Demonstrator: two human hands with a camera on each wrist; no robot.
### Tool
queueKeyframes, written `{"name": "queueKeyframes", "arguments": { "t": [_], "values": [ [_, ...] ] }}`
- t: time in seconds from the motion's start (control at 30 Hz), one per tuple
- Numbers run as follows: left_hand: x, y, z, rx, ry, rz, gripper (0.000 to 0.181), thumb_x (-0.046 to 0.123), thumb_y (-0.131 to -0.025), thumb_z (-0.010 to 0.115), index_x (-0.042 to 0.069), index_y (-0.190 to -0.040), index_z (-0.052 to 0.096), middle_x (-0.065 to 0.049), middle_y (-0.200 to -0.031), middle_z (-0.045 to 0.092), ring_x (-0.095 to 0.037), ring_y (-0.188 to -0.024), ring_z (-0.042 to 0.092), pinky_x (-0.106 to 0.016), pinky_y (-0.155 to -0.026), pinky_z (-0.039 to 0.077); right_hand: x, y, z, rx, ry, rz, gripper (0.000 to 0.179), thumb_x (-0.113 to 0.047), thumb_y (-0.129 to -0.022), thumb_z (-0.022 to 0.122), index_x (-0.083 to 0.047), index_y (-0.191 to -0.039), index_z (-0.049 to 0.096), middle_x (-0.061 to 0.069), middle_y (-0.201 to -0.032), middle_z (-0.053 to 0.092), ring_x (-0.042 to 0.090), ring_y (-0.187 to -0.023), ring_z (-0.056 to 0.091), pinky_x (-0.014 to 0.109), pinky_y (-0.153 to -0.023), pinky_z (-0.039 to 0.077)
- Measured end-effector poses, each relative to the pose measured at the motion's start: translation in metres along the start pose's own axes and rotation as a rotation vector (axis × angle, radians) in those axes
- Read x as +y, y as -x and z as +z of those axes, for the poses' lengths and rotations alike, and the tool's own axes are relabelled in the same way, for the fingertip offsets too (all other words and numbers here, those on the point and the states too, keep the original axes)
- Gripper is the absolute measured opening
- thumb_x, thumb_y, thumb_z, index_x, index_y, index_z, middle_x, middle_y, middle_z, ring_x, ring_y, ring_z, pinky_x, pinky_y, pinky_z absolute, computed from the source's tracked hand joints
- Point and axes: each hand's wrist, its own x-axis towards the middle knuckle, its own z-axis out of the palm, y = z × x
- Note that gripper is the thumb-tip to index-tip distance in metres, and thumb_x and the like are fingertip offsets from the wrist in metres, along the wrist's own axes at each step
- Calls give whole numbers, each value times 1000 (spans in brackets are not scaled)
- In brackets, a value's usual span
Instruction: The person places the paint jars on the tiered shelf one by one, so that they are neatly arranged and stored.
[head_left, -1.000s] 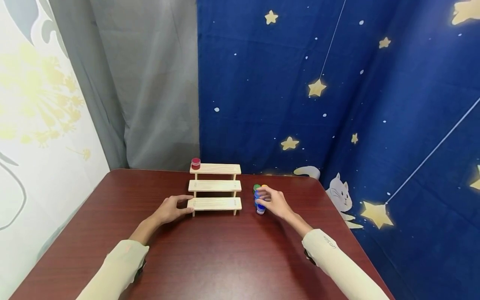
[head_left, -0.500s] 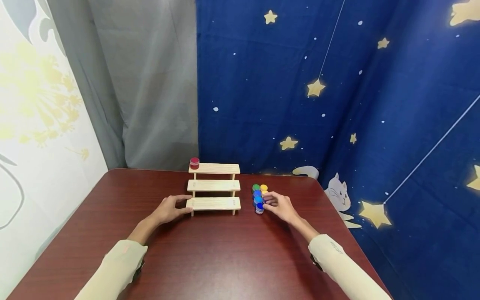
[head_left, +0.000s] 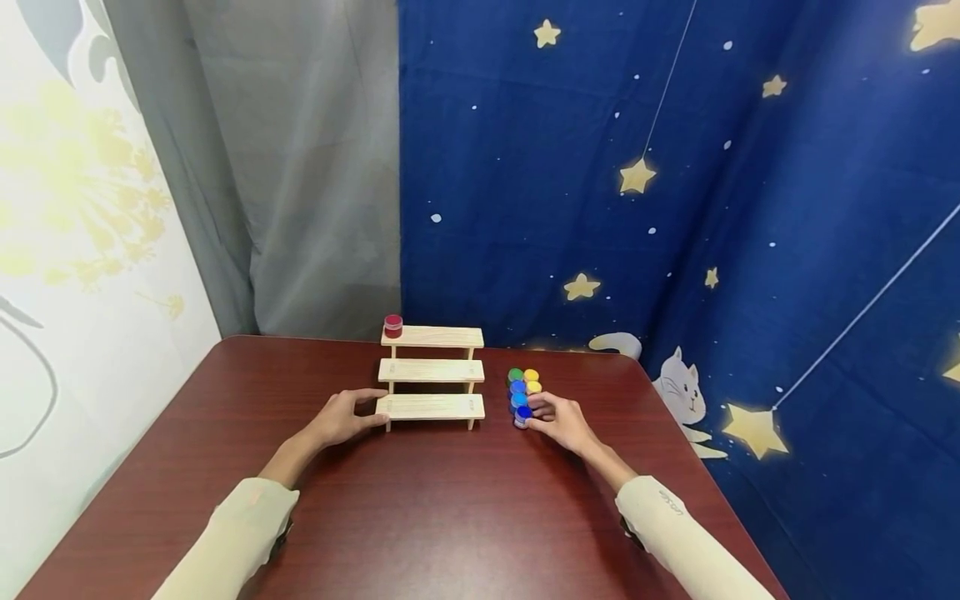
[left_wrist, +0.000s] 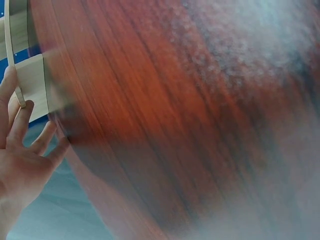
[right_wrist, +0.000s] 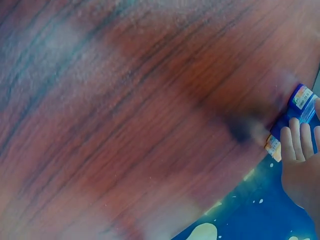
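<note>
Right hand [head_left: 564, 423] is shifting right, uncovering the jars [head_left: 517, 389]; work's centring on the dark-blue jar [head_left: 522, 418], fingers' grip unclear. Left hand [head_left: 337, 419] is pinching the stand [head_left: 431, 407].

Cream sleeves [head_left: 228, 535], right one apparently lettered

Wooden rack [left_wrist: 35, 82], left grip [left_wrist: 25, 167] and right grip [right_wrist: 302, 172] cut off by the wrist views' side edges
</note>
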Motion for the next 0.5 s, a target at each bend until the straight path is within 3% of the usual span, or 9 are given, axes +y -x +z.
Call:
{"name": "queueKeyframes", "arguments": {
  "t": [0.5],
  "values": [
    [-1, -1, -1, -3, 9, -4, 53, 30, -93, 81, 8, -139, 66, -27, -140, 61, -43, -131, 57, -60, -105, 47, 3, 0, 8, 4, 32, 31, 34, -13, -85, 87, -1, -115, 75, 14, -106, 76, 22, -89, 76, 31, -80, 62]
  ]
}}
